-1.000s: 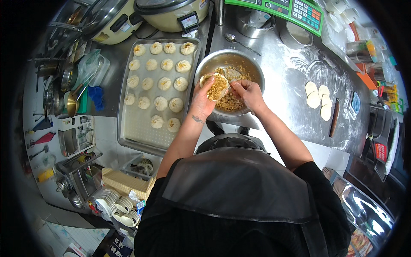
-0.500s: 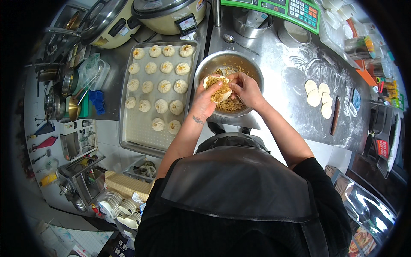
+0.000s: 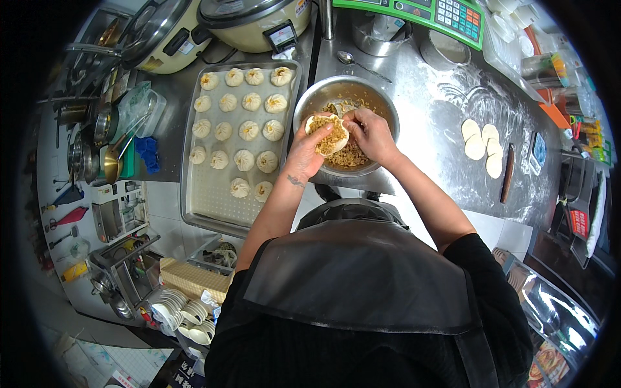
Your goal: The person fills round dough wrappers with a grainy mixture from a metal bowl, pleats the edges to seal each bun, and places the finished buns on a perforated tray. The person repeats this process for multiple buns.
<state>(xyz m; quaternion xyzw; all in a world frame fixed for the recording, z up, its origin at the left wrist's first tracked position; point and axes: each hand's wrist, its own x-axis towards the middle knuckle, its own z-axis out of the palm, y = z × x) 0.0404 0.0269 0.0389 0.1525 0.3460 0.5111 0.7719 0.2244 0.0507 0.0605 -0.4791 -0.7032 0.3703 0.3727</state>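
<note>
Above a steel bowl (image 3: 310, 107) of brown chopped filling (image 3: 349, 157), I hold a round dough wrapper (image 3: 340, 145) heaped with the same filling. My left hand (image 3: 304, 154) cups it from below, the thumb lying over the filling. At its right rim, the fingers of my right hand (image 3: 375, 138) are bent in and pinch the dough edge. Left of the bowl, a metal tray (image 3: 213, 194) carries rows of pleated buns (image 3: 248, 130); some show filling at the top. Several flat dough rounds (image 3: 475, 147) lie on the floured steel counter at right.
A dark rolling pin (image 3: 507, 173) lies by the dough rounds on the counter (image 3: 427, 174). A spoon (image 3: 362, 64), a steel pot (image 3: 381, 40) and a green scale (image 3: 414, 14) stand behind the bowl. Two large cookers (image 3: 252, 29) are at the far left.
Both hands stay over the bowl. The wrapper is tilted slightly differently, and my right fingers have shifted a little along its edge. The tray and dough rounds look the same.
</note>
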